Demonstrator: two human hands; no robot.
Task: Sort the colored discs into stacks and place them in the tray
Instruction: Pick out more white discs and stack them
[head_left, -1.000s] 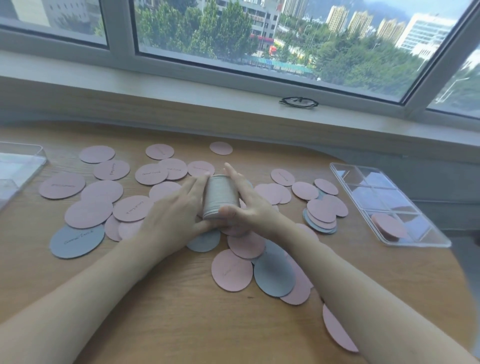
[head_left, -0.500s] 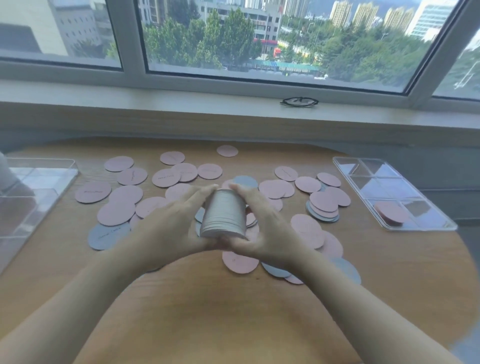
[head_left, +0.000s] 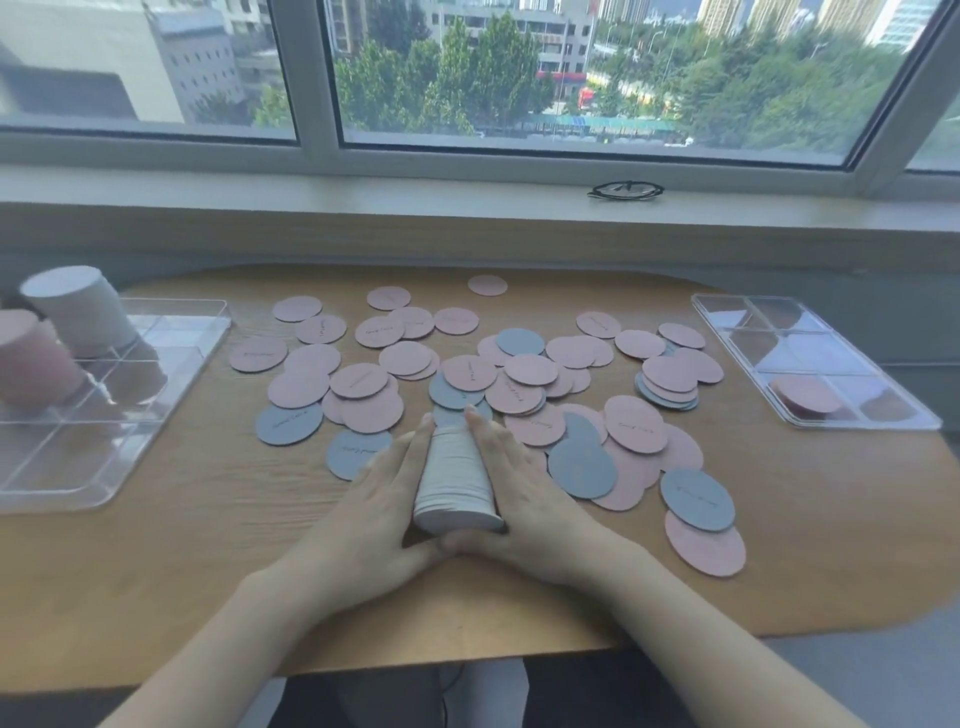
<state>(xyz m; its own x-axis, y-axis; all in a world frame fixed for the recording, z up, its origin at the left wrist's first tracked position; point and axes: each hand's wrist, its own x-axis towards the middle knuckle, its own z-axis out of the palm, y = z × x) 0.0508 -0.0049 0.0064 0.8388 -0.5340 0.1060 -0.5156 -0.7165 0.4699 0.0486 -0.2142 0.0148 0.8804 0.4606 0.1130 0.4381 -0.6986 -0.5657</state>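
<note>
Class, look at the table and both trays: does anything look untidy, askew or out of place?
Yes. Pink and blue discs lie scattered and overlapping across the table, colours mixed. In the left tray, the pink stack and the pale stack appear to lean.

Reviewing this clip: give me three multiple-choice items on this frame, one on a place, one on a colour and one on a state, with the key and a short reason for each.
1. Where is the pale disc stack that the hands work on?
A. in the right tray
B. between both hands, over the table
C. on the windowsill

2. Which colours are the loose discs spread on the table?
A. pink and blue-grey
B. green and yellow
C. all black

3. How do the left hand and right hand meet the stack?
A. both lie away from it
B. one lifts it alone
C. straight fingers press its two sides

Key: 1 B, the stack sits between the palms; 2 A, only those two colours show; 3 C, the fingers lie flat along the stack.
</note>
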